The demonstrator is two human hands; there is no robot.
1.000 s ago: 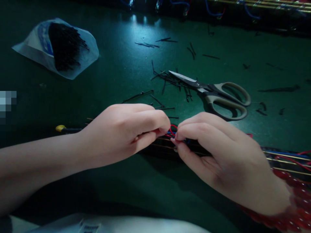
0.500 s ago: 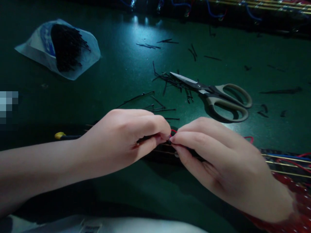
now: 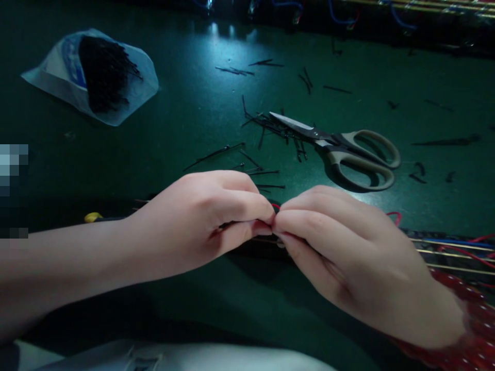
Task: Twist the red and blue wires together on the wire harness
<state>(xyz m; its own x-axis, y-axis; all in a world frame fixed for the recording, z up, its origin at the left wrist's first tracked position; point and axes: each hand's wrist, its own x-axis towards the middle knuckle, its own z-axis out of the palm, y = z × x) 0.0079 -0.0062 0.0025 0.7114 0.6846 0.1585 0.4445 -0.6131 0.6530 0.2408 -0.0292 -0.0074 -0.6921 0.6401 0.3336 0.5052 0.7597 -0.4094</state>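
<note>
My left hand [image 3: 216, 216] pinches thumb against forefinger, its tips meeting those of my right hand [image 3: 340, 247], which is also closed in a pinch. Whatever small thing lies between the fingertips is hidden. A red wire [image 3: 276, 206] shows just behind the fingertips. Beneath both hands runs a long dark assembly with brass-coloured strips [image 3: 441, 251] and red and blue wires, most of it covered by the hands. Several thin black cable ties [image 3: 266, 172] lie just beyond my left hand.
Scissors [image 3: 358, 154] with grey-and-black handles lie beyond my right hand, tip over black offcuts [image 3: 266, 121]. An open plastic bag [image 3: 143, 95] of black cable ties sits far left. A yellow-tipped item [image 3: 93, 217] pokes out beside my left wrist. Another wired assembly [image 3: 348, 26] spans the back.
My left fingertips have shifted slightly right and closed up against the right ones, covering the small dark bit seen between them before. The view has moved slightly.
</note>
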